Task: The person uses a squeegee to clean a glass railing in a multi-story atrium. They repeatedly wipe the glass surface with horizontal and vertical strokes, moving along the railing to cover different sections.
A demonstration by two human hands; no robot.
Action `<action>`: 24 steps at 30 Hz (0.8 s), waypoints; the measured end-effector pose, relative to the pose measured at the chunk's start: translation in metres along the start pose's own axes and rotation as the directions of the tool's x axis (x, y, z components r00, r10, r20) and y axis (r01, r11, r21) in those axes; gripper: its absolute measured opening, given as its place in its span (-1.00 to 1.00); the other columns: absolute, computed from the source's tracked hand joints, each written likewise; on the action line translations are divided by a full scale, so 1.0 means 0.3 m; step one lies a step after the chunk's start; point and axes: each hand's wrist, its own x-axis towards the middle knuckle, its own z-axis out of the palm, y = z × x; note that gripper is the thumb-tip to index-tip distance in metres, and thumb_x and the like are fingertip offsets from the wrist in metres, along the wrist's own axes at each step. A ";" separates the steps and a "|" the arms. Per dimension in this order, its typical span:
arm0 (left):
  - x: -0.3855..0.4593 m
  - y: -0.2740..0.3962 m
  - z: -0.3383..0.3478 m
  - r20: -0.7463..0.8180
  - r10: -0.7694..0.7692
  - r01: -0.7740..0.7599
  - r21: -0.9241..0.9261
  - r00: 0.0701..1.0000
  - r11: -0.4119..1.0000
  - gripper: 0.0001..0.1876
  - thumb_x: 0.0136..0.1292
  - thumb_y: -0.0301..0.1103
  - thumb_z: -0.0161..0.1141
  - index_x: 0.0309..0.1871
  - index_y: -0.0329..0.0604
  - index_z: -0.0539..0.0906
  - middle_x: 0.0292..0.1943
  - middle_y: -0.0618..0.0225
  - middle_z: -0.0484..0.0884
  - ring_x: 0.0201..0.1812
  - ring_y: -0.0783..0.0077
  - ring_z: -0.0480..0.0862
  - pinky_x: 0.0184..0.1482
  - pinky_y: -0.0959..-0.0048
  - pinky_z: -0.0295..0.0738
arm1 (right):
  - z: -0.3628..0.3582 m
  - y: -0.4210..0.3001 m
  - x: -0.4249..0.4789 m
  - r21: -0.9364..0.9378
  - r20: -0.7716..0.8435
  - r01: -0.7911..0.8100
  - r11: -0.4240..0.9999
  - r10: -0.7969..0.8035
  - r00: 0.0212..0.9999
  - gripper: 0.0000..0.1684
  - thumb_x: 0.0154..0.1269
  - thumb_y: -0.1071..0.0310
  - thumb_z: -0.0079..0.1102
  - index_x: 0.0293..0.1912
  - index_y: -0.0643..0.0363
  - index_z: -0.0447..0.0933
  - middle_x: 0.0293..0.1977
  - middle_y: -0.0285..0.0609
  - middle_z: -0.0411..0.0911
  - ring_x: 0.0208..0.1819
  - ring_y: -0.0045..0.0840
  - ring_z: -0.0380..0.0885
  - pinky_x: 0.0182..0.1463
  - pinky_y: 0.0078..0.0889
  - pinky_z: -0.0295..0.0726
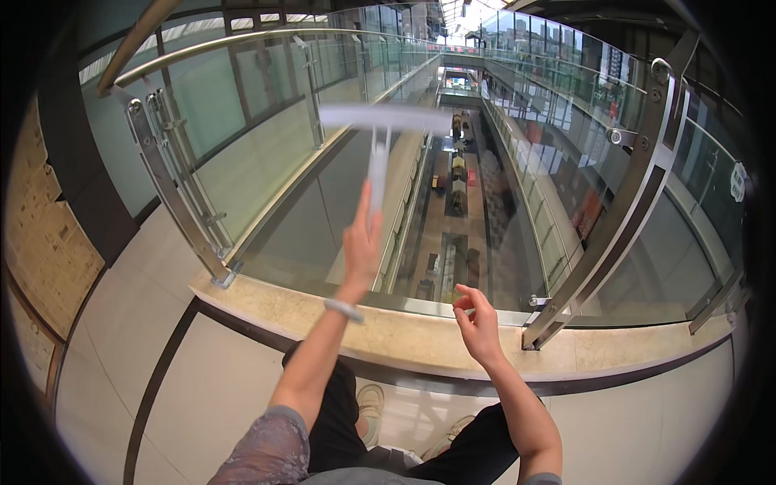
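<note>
My left hand [362, 245] grips the handle of a white squeegee [385, 118], its forefinger stretched along the handle. The squeegee's wide blade lies crosswise over the upper part of a clear glass railing panel [339, 224]; blur leaves it unclear whether blade and glass touch. A pale band circles my left wrist. My right hand [479, 321] holds nothing, its fingers loosely bent and apart, low before the glass near the stone ledge [400, 330].
Steel posts stand left [176, 194] and right [612, 230] of the panel, with a metal handrail [242, 39] at upper left. Beyond the glass is a deep atrium with a lower floor [442, 218]. A dark-edged tiled floor [224, 370] lies under my feet.
</note>
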 end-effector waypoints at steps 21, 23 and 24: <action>-0.090 0.051 0.045 0.100 -0.187 0.198 -0.109 0.977 0.974 -0.42 0.47 -0.23 -0.09 0.53 0.14 0.10 -0.65 0.53 0.35 -0.70 0.68 0.33 -0.67 0.56 0.28 | -0.006 0.038 -0.005 0.038 -0.005 -0.057 0.998 0.058 0.998 -0.61 0.21 0.59 0.09 0.06 0.27 0.48 -0.32 -0.17 0.54 -0.32 -0.57 0.55 -0.38 -0.55 0.55; -0.232 -0.085 0.078 0.112 -0.126 0.124 0.022 0.986 0.992 -0.41 0.47 -0.23 -0.06 0.53 0.14 0.11 -0.65 0.52 0.35 -0.70 0.67 0.32 -0.67 0.56 0.28 | 0.012 0.034 0.005 0.052 0.007 -0.062 0.997 0.062 0.998 -0.62 0.21 0.59 0.09 0.05 0.27 0.48 -0.33 -0.18 0.54 -0.32 -0.57 0.55 -0.37 -0.54 0.55; -0.247 -0.072 0.083 0.120 -0.097 0.090 0.058 0.988 0.994 -0.41 0.46 -0.24 -0.05 0.53 0.14 0.12 -0.65 0.52 0.36 -0.70 0.67 0.32 -0.66 0.56 0.29 | 0.008 0.039 0.007 0.051 0.005 -0.072 0.996 0.072 0.997 -0.63 0.21 0.58 0.09 0.04 0.27 0.48 -0.34 -0.18 0.55 -0.33 -0.57 0.55 -0.37 -0.53 0.55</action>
